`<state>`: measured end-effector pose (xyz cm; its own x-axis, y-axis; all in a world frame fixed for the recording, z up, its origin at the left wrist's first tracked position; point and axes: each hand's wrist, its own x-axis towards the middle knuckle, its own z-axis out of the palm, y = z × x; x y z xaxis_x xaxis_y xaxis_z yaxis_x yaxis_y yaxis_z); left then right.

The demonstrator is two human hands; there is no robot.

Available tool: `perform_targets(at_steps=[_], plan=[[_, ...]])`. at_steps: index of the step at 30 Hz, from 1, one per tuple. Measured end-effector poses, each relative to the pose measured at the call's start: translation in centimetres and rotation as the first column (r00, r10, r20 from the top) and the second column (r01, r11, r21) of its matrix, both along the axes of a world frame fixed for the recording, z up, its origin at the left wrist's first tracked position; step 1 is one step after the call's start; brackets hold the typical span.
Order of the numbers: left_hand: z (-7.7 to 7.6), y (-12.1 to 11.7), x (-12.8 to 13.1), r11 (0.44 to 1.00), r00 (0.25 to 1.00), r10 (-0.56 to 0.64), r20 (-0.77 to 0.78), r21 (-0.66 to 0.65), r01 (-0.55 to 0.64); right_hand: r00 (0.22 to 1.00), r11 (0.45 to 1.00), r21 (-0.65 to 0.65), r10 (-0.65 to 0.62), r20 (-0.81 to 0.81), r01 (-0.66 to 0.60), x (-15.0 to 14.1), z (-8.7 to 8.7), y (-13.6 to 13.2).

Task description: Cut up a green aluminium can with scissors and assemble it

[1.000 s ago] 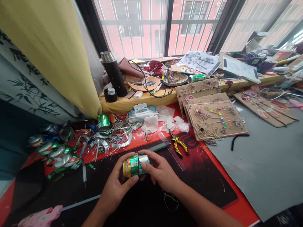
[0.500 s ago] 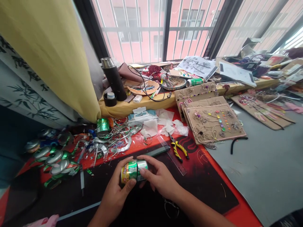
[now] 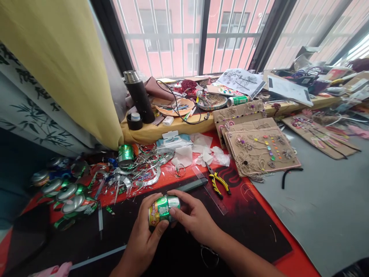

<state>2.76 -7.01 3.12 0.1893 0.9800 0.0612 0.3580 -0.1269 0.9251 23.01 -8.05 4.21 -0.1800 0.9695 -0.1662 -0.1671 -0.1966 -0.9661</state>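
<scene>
A cut drink can (image 3: pixel 163 210), green and yellow on the left and silver on the right, lies sideways between my hands above the black mat. My left hand (image 3: pixel 148 219) wraps its yellow end, thumb below and fingers over the top. Around the silver end, my right hand (image 3: pixel 188 213) is closed, its thumb pressed on the front near where the green and silver parts meet. The palms hide both ends of the can. Beyond the hands lie yellow-and-black pliers (image 3: pixel 219 184) and a clear ruler (image 3: pixel 215 198).
Can ends and cut metal strips (image 3: pixel 141 169) heap at the left beside a green can piece (image 3: pixel 125 154). A utility knife (image 3: pixel 100 219) lies nearby. Decorated cardboard (image 3: pixel 261 146) leans at the right. A thermos (image 3: pixel 140 98) stands on the cluttered sill.
The dark gap between the green and silver can parts has narrowed, and they sit closer together. The can's front has turned slightly; my left hand shifted a little to the right.
</scene>
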Motion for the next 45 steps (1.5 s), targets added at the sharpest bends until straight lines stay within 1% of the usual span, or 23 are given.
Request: perform_targets(at_steps=[5,11,15,17,21,25,28,30,32,35,39,42,45], plan=[[0.2,0.0,0.2,0.994,0.998,0.029,0.054,-0.107,-0.023,1.0,1.0,0.026,-0.001,0.016,0.001,-0.1,-0.4,-0.1],[0.5,-0.1,0.4,0.994,0.992,0.01,0.122,-0.108,0.003,0.997,1.0,0.011,0.028,-0.073,-0.027,0.2,-0.1,0.1],[0.5,0.0,0.1,0.997,0.994,-0.024,0.108,-0.065,0.032,0.993,1.0,-0.019,0.014,-0.114,-0.017,0.3,0.0,0.3],[0.4,0.1,-0.1,0.997,0.995,-0.062,0.074,-0.03,0.064,0.993,0.999,-0.035,0.006,-0.117,-0.01,0.2,-0.1,0.3],[0.3,0.0,-0.1,0.995,0.995,-0.088,0.047,0.046,0.086,0.994,1.0,-0.03,-0.011,-0.107,0.007,0.1,-0.2,0.2],[0.2,-0.2,-0.1,0.991,0.993,-0.106,0.047,0.084,0.102,0.985,0.999,-0.044,0.022,-0.171,-0.03,0.0,-0.2,0.2],[0.1,-0.2,-0.3,0.991,0.992,-0.109,0.058,0.083,0.104,0.979,0.997,-0.053,0.045,-0.201,-0.057,0.0,-0.2,0.3],[0.1,-0.1,-0.4,0.991,0.989,-0.128,0.073,0.049,0.125,0.982,0.997,-0.052,0.04,-0.187,-0.051,0.0,-0.1,0.3],[0.1,0.0,-0.5,0.99,0.986,-0.135,0.099,-0.021,0.138,0.987,0.998,-0.056,0.028,-0.16,-0.037,0.1,0.0,0.3],[0.1,0.0,-0.4,0.988,0.986,-0.107,0.127,-0.096,0.119,0.992,0.998,-0.06,0.015,-0.124,-0.022,0.1,0.1,0.3],[0.0,-0.1,-0.3,0.991,0.989,-0.093,0.117,-0.088,0.104,0.996,0.998,-0.065,0.003,-0.094,-0.01,0.1,0.0,0.3],[-0.3,-0.1,-0.3,0.989,0.987,-0.111,0.113,-0.085,0.121,0.997,0.997,-0.071,-0.001,-0.073,-0.005,0.1,-0.1,0.3],[-0.6,0.0,-0.3,0.994,0.991,-0.096,0.092,-0.042,0.101,0.999,0.998,-0.065,-0.009,-0.037,0.007,0.1,-0.2,0.2]])
